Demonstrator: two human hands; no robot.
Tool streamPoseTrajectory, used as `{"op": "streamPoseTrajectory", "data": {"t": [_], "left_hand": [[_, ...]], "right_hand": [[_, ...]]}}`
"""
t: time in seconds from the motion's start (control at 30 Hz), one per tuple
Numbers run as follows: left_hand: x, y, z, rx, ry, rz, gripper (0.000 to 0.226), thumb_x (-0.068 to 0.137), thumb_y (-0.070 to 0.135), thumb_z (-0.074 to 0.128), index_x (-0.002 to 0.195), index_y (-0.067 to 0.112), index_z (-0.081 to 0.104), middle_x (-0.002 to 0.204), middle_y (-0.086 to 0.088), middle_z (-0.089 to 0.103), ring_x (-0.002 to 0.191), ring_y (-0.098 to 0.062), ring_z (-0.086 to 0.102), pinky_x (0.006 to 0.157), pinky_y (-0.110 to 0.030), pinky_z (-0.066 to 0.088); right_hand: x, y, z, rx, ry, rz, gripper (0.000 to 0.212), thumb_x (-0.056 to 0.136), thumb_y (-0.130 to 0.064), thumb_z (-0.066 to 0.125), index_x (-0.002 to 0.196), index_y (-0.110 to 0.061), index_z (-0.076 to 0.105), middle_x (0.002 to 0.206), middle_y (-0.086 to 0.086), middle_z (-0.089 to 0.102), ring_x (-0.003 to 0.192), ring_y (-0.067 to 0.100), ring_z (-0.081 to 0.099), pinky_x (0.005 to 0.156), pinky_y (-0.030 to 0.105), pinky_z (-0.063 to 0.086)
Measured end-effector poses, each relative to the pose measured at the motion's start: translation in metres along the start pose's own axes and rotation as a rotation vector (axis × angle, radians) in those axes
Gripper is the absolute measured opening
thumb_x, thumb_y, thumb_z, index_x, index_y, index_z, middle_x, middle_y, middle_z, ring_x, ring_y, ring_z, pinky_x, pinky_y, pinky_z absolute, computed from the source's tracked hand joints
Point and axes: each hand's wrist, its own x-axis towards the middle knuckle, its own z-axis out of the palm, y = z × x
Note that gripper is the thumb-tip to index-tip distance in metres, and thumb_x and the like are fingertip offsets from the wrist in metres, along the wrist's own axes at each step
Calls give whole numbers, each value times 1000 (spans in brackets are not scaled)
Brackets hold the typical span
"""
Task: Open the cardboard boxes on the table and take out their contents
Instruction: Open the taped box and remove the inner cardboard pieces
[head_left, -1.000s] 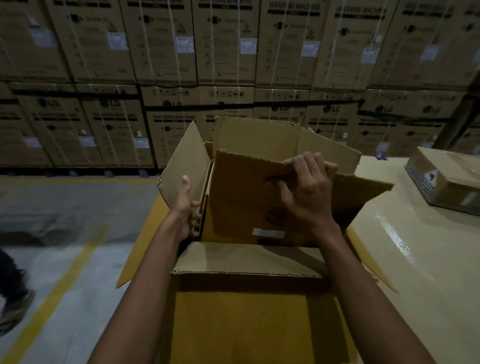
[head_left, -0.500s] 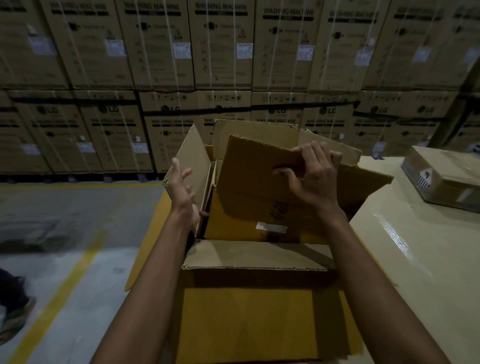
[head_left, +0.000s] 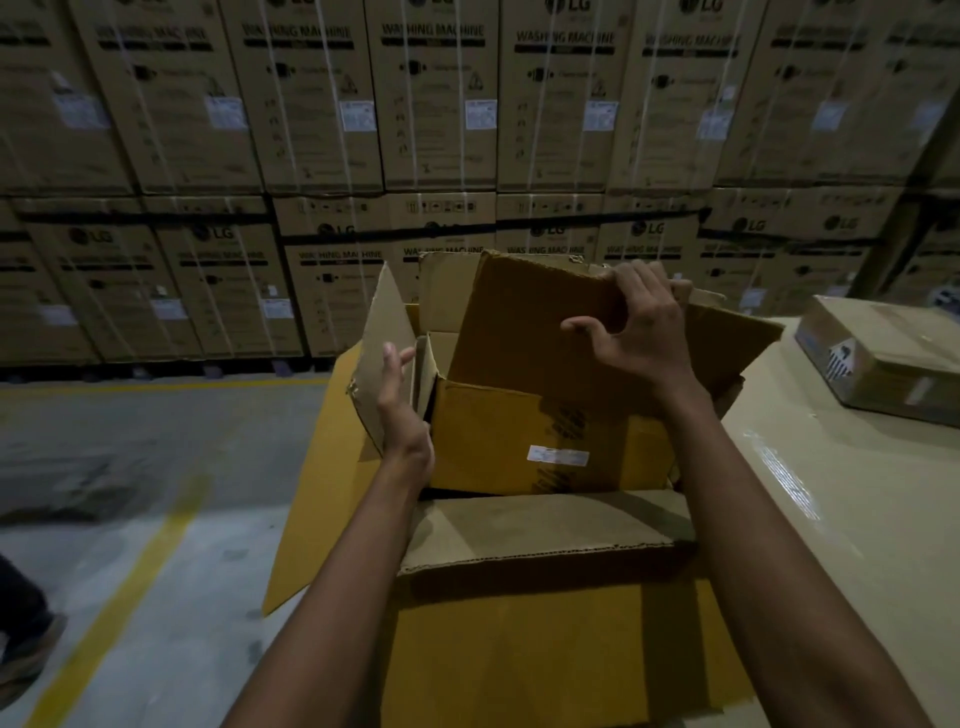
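Far left we see a shoe (head_left: 26, 649) beside a yellow floor line (head_left: 119, 597), with washing machine cartons (head_left: 431, 104) stacked behind. Our left hand (head_left: 402, 400) is open, fingers straight against the upright left flap (head_left: 376, 332) of the open cardboard box (head_left: 545, 649) at the left edge of the desk (head_left: 831, 519), and the inner box (head_left: 498, 441) sits inside. Our right hand (head_left: 644, 332) grips the top edge of its brown panel (head_left: 524, 322); a taped box (head_left: 883, 358) lies well apart, far right.

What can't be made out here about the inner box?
Head view only:
inner box contents: hidden by its raised flap and walls.
white label text: too small, blurred.
right hand fingertips: behind the flap.
taped box: cut off by right edge.
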Motion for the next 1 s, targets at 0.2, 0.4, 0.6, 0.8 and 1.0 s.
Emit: {"op": "streamPoseTrajectory", "data": {"t": [0.2, 0.4, 0.6, 0.8, 1.0], "left_hand": [[2, -27, 8, 187, -98, 132, 63, 82, 83, 51, 128, 39, 58, 133, 9, 58, 121, -7, 54, 111, -53, 42], [13, -10, 42, 599, -143, 315, 27, 96, 21, 52, 123, 29, 50, 126, -6, 55, 112, -25, 57, 87, -42, 51], [14, -24, 13, 934, -18, 178, 34, 87, 2, 64, 120, 13, 59, 109, -2, 59, 101, -22, 59, 77, -33, 48], [7, -37, 4, 1192, 46, 259, 9, 90, 0, 65, 96, 3, 71, 82, -10, 68, 70, -23, 64, 57, -31, 50], [19, -2, 33, 1298, 95, 481, 16, 90, 8, 65, 103, 6, 74, 85, -12, 69, 74, -25, 62, 64, -36, 54]], "right_hand": [[-1, 16, -9, 13, -23, 25, 74, 89, -79, 52, 112, -8, 58, 108, 15, 63, 101, 33, 58, 84, 58, 51], [16, 36, -33, 5, 42, 59, 58, 84, -47, 76, 109, 3, 61, 106, 22, 63, 97, 36, 59, 88, 9, 26], [23, 46, -29, -27, 40, -6, 55, 85, -52, 72, 112, -7, 55, 108, 20, 62, 100, 36, 57, 86, 35, 33], [20, 47, -29, -11, 39, -2, 56, 85, -53, 71, 113, -8, 55, 110, 17, 61, 102, 33, 55, 82, 55, 50], [37, 59, -53, -27, 125, 75, 54, 84, -41, 72, 112, 3, 60, 109, 22, 62, 100, 38, 57, 85, 29, 33]]}}
